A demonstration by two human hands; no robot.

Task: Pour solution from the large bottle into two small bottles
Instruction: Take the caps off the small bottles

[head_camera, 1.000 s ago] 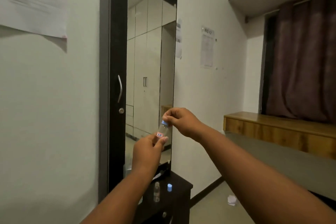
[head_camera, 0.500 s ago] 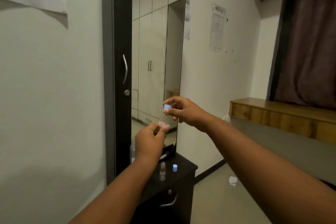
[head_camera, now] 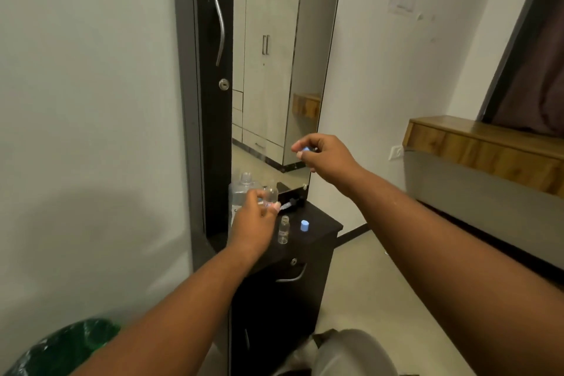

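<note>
My left hand [head_camera: 253, 223] holds a small clear bottle [head_camera: 270, 195] without a cap, just above the dark cabinet top [head_camera: 320, 220]. My right hand [head_camera: 323, 159] is higher and to the right, pinching a small blue cap [head_camera: 306, 149] in its fingertips. The large clear bottle [head_camera: 244, 189] stands uncapped at the back left of the cabinet top, partly hidden by my left hand. A second small clear bottle [head_camera: 283, 229] stands open on the cabinet top, with another blue cap [head_camera: 304, 225] beside it on the right.
A tall mirror [head_camera: 274, 64] in a dark frame rises behind the cabinet. A dark dropper-like item [head_camera: 291, 203] lies near the mirror's foot. A green bag [head_camera: 61, 348] sits at the lower left. A wooden ledge [head_camera: 482, 143] runs along the right wall.
The view has tilted down. My right hand took the blue cap off the small bottle and moved up and right; my left hand lowered the bottle toward the cabinet top.
</note>
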